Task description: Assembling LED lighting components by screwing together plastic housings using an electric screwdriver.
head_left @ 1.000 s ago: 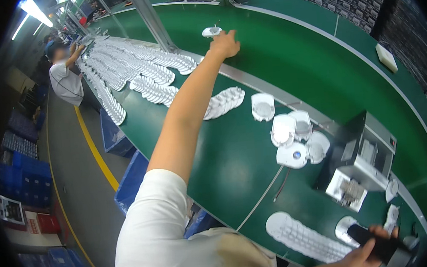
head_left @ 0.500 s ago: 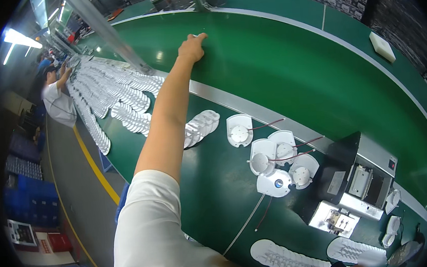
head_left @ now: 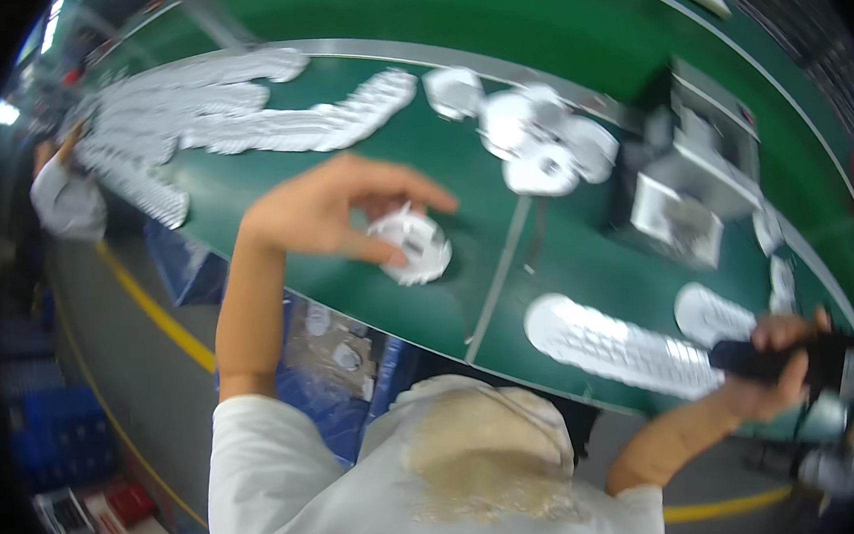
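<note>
over the green bench point(head_left: 478, 248), our left hand point(head_left: 314, 210) holds a round white part point(head_left: 428, 255) in curved fingers; our right hand point(head_left: 768, 373) wraps its fingers around a black object point(head_left: 737, 359).

White round part point(head_left: 426, 249): disc-like, motion-blurred, broad face showing, partly behind left thumb; over the green table point(head_left: 349, 291), contact unclear. Black handheld tool point(head_left: 737, 359): elongated, roughly level, gripped in right hand point(head_left: 778, 365), beyond table's right part.
</note>
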Available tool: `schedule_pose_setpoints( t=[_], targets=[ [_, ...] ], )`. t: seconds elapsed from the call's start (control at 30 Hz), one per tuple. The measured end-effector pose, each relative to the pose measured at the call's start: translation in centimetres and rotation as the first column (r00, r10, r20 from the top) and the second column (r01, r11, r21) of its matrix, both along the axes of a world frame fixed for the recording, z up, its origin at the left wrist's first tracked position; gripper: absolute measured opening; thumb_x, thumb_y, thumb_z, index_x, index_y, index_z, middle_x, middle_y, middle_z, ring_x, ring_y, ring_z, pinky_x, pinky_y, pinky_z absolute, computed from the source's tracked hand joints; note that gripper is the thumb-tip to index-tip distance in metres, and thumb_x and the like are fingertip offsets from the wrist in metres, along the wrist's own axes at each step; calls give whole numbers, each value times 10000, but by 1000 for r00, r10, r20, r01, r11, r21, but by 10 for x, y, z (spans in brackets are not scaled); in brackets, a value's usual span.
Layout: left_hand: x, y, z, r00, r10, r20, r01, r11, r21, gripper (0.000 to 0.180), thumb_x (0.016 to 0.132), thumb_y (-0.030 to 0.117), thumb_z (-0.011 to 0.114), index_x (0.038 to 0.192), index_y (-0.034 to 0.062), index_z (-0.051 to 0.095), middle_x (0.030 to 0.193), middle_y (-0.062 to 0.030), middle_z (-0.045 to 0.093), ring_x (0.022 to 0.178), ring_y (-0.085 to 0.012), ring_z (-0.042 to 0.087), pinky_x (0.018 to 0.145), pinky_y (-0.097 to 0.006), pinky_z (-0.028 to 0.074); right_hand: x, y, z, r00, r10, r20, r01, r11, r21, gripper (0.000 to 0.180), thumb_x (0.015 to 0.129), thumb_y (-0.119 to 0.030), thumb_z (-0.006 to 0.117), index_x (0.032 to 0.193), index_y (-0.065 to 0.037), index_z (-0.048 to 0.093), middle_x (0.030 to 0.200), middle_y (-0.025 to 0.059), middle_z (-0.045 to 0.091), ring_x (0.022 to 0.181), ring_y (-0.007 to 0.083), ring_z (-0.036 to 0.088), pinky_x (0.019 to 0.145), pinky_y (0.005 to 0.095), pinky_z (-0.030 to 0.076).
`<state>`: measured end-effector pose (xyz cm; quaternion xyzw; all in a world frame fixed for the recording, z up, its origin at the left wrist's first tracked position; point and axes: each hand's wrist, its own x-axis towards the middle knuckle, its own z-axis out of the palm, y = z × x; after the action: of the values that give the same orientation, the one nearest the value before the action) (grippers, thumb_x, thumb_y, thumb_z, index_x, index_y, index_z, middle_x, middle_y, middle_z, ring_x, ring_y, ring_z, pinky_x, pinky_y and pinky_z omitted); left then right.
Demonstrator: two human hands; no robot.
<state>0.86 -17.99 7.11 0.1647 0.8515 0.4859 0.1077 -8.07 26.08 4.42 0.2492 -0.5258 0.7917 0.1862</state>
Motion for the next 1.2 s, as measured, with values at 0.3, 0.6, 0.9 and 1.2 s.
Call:
schedule_pose_setpoints(
  t=[0.3, 0.6, 0.9, 1.2],
  targets=[
    [11, 62, -52, 997, 66, -46, -73, 980, -187, 494, 720, 123, 741, 1194, 98, 604, 1081, -112, 611, 831, -234, 587, 685, -318, 484, 4, -22, 11, 995, -52, -87, 67, 983, 169, 494, 856, -243, 552, 1224, 66, 433, 782, 105, 534, 615, 164, 456, 543, 292, 385],
    [37, 99, -45, 954, 227, -197, -289, 875, -388, 362, 593, 63, 745, 915, 59, 579, 1112, -139, 503, 949, -321, 547, 792, -376, 477, 8, -21, 12, 989, -56, -137, 86, 972, 217, 510, 860, -291, 533, 1234, 41, 434, 784, 85, 510, 632, 154, 433, 548, 284, 364],
    [18, 130, -68, 925, -126, -357, 101, 991, -88, 307, 634, -3, 685, 928, 73, 638, 1178, -147, 531, 1088, -355, 530, 882, -414, 472, 8, -29, 9, 989, 15, -146, 13, 982, 188, 529, 840, -336, 529, 1234, 9, 458, 777, 74, 511, 612, 151, 433, 547, 285, 360],
    [11, 140, -76, 910, -170, -378, 132, 983, -124, 282, 643, -3, 671, 914, 76, 684, 1191, -117, 542, 1099, -346, 528, 880, -405, 480, 4, -22, 8, 988, 82, -133, -58, 983, 175, 609, 825, -301, 625, 1287, 31, 408, 777, 102, 562, 595, 176, 497, 523, 300, 432]
  ],
)
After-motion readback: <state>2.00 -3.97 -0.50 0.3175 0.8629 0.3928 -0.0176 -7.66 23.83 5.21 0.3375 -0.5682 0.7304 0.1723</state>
